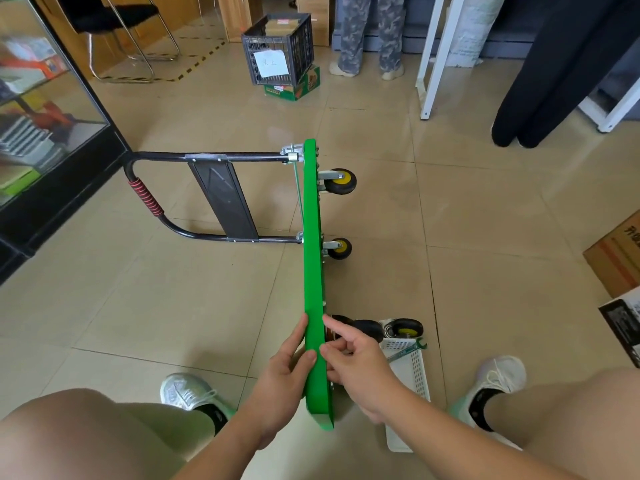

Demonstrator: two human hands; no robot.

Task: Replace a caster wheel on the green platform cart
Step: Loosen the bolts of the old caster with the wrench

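Green flat platform cart [313, 237] stands on its side edge on the tiled floor [173, 306] (black tube handle [207, 156] lying left). Left hand [287, 372] flat against its near end; right hand [356, 368] loosely curled, thumb and forefinger touching it.

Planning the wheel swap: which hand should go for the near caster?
Right. The right hand is on the wheel side of the green platform cart, beside the near black caster wheel; the left hand rests on the opposite face and could steady it.
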